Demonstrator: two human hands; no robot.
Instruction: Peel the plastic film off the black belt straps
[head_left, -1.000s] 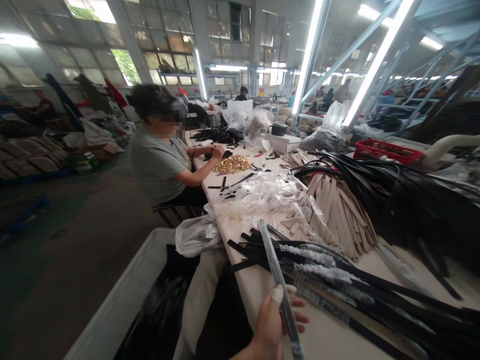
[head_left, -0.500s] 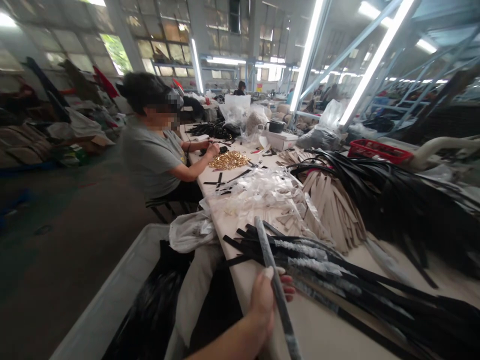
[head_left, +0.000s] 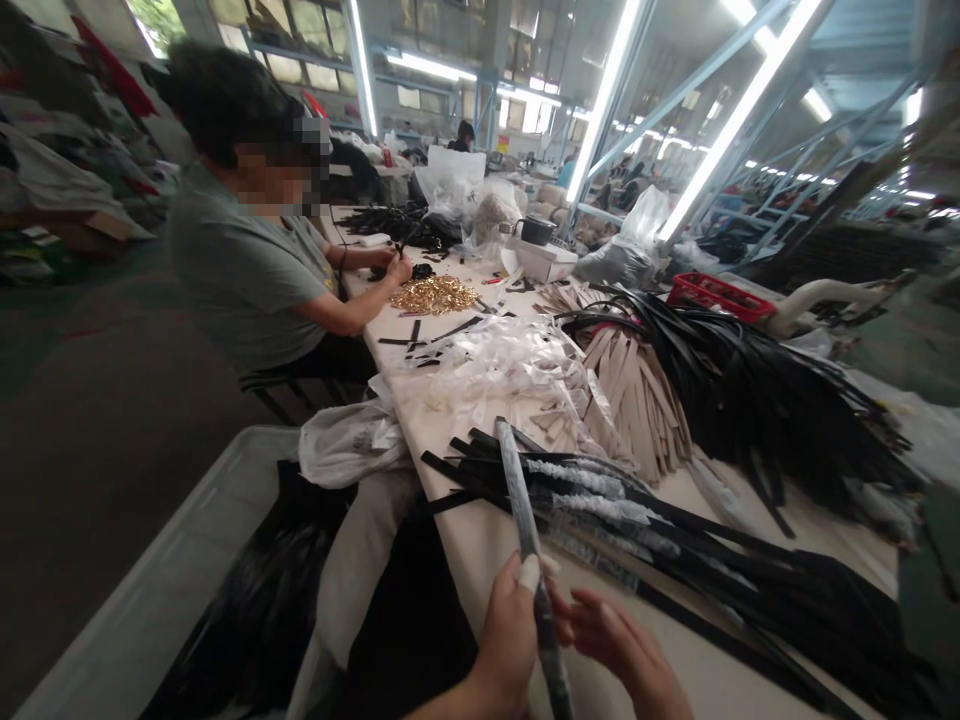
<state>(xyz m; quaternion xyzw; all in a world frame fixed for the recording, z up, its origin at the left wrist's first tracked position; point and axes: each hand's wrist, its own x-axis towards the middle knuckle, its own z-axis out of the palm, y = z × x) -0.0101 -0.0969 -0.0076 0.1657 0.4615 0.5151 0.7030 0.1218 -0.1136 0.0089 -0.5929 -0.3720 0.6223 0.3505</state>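
Note:
My left hand [head_left: 504,625] is closed round a black strap [head_left: 517,480] wrapped in clear plastic film, thumb on top and fingers behind. The strap slants up and away over the table's edge. Just right of it, my right hand [head_left: 626,640] is open, its fingers stretched toward the strap and the left fingertips. Whether it touches the strap, I cannot tell. Beneath and beyond lies a bundle of black straps [head_left: 720,560], several with crumpled film round them.
Loose plastic film [head_left: 510,360] and beige strips [head_left: 637,400] lie farther up the table, beside a heap of black straps [head_left: 750,400]. A co-worker [head_left: 240,260] sits at left near gold metal pieces [head_left: 435,295]. A pale bin [head_left: 187,560] stands at lower left.
My right hand has come into view from below, beside the strap. My left hand still grips it. The view has turned right, so the scene sits farther left.

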